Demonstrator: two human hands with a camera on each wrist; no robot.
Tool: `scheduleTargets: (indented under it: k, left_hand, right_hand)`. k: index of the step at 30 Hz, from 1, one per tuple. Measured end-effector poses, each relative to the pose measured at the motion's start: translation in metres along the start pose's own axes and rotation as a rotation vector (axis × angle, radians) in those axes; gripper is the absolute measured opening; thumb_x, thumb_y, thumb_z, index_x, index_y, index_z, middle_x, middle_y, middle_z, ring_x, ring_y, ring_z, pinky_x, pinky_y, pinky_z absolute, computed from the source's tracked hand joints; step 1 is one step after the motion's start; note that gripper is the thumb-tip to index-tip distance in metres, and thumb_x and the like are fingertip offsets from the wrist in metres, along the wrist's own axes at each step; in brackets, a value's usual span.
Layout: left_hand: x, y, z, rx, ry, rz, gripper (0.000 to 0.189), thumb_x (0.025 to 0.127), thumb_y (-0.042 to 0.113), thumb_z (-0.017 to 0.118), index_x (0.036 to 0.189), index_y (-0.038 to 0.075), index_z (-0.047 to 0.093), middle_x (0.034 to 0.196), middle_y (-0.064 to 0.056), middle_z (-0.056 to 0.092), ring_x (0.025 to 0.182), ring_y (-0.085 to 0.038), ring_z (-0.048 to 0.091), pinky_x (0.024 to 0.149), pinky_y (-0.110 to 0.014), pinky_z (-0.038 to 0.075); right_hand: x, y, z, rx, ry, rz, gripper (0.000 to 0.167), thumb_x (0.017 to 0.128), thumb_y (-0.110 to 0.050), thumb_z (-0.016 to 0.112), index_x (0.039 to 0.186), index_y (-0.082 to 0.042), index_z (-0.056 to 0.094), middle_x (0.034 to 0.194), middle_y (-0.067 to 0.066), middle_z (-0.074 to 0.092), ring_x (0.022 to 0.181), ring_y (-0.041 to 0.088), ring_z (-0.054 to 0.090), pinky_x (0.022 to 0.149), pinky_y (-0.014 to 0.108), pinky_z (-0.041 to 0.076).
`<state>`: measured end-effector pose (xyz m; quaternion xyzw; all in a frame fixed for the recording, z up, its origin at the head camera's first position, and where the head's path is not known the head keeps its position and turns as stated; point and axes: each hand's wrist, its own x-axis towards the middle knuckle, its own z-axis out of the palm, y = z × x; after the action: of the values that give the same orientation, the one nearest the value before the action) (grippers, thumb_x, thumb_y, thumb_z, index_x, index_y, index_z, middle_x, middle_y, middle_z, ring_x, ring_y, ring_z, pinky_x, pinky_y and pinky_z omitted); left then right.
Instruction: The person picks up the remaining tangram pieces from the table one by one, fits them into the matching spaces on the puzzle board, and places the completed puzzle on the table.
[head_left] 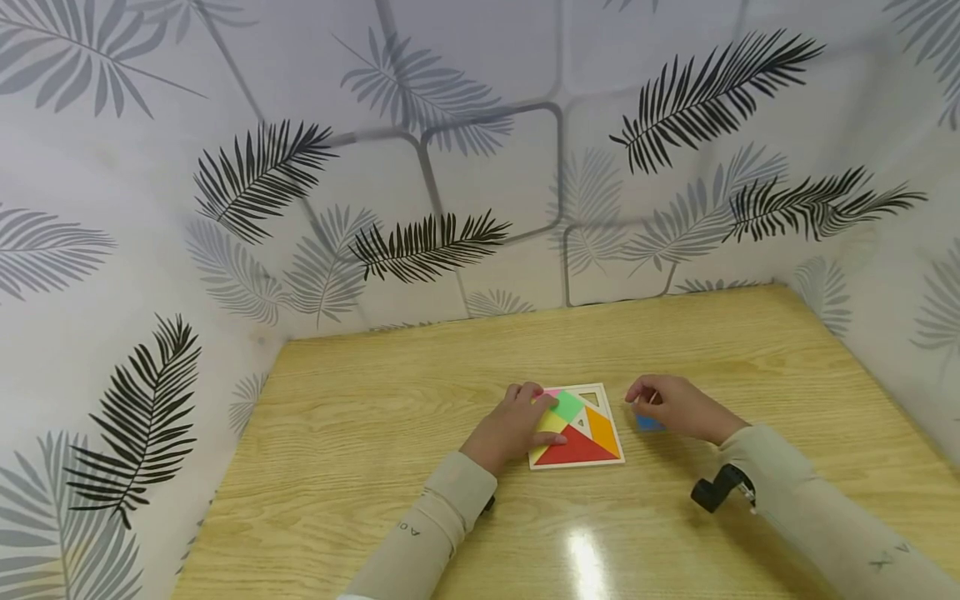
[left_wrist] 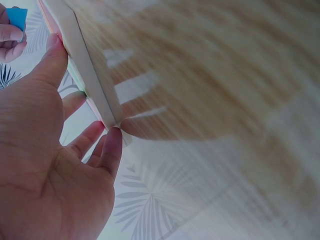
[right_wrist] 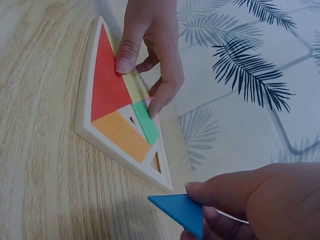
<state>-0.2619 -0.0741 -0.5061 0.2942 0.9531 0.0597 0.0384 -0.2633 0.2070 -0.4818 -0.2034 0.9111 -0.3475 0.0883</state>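
Note:
A tangram board (head_left: 621, 450) with a pale frame lies on the table. Set in it are a red triangle (right_wrist: 107, 82), an orange parallelogram (right_wrist: 122, 134), a green piece (right_wrist: 146, 122), a yellow piece (head_left: 552, 418) and a pink piece, mostly covered. Two cut-outs in the board show no coloured piece. My left hand (head_left: 512, 427) rests over its left side, thumb on the red triangle and a finger on the green piece. Right of the board, my right hand (head_left: 692, 407) pinches a blue triangle (right_wrist: 186, 210) between thumb and fingers, apart from the frame.
The wood-grain table (head_left: 360, 467) extends around the board. Leaf-patterned cloth (head_left: 480, 183) rises behind it and on both sides. A black wrist mount (head_left: 716, 488) sticks out below the right sleeve.

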Motion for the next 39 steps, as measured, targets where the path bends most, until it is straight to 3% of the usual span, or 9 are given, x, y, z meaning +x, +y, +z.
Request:
scheduleTargets:
  k: [8, 15, 21, 28, 39]
  left_hand:
    - [0.000, 0.000, 0.000, -0.006, -0.002, -0.003, 0.067, 0.083, 0.061, 0.050, 0.137, 0.021, 0.046, 0.135, -0.004, 0.036, 0.120, -0.022, 0.033, 0.089, -0.028, 0.045]
    - [0.001, 0.000, 0.000, -0.008, 0.001, -0.008, 0.066, 0.083, 0.061, 0.051, 0.136, 0.021, 0.046, 0.135, -0.003, 0.036, 0.120, -0.021, 0.033, 0.089, -0.028, 0.045]
    - [0.001, 0.001, -0.001, -0.004, -0.008, -0.009, 0.067, 0.083, 0.061, 0.050, 0.136, 0.022, 0.046, 0.135, -0.003, 0.036, 0.121, -0.022, 0.032, 0.089, -0.029, 0.045]
    - [0.001, 0.001, 0.000, 0.014, -0.004, 0.000, 0.067, 0.083, 0.063, 0.048, 0.135, 0.021, 0.047, 0.134, -0.004, 0.037, 0.121, -0.022, 0.033, 0.090, -0.029, 0.044]
    - [0.000, 0.002, -0.001, 0.012, -0.010, -0.012, 0.067, 0.083, 0.062, 0.048, 0.135, 0.021, 0.047, 0.134, -0.003, 0.036, 0.122, -0.022, 0.033, 0.090, -0.030, 0.045]
  right_hand:
    - [0.002, -0.001, 0.002, 0.124, -0.019, 0.026, 0.012, 0.090, -0.009, 0.061, 0.097, 0.000, 0.060, 0.078, 0.005, 0.055, 0.062, 0.018, 0.052, 0.052, 0.029, 0.048]
    - [0.003, -0.007, 0.003, 0.231, 0.002, 0.025, 0.016, 0.087, -0.011, 0.066, 0.095, 0.001, 0.058, 0.082, 0.007, 0.056, 0.073, 0.020, 0.057, 0.062, 0.028, 0.053]
    - [0.006, -0.009, 0.009, 0.198, 0.032, -0.010, 0.015, 0.087, -0.007, 0.065, 0.096, 0.002, 0.059, 0.084, 0.006, 0.057, 0.079, 0.020, 0.056, 0.071, 0.027, 0.051]
    - [0.011, -0.012, 0.016, 0.272, 0.006, 0.050, 0.015, 0.087, -0.010, 0.065, 0.097, 0.000, 0.059, 0.085, 0.008, 0.057, 0.076, 0.021, 0.056, 0.064, 0.030, 0.053]
    - [0.016, -0.016, 0.024, 0.303, 0.007, 0.071, 0.018, 0.087, -0.012, 0.065, 0.099, 0.000, 0.058, 0.084, 0.008, 0.059, 0.074, 0.022, 0.057, 0.068, 0.033, 0.054]
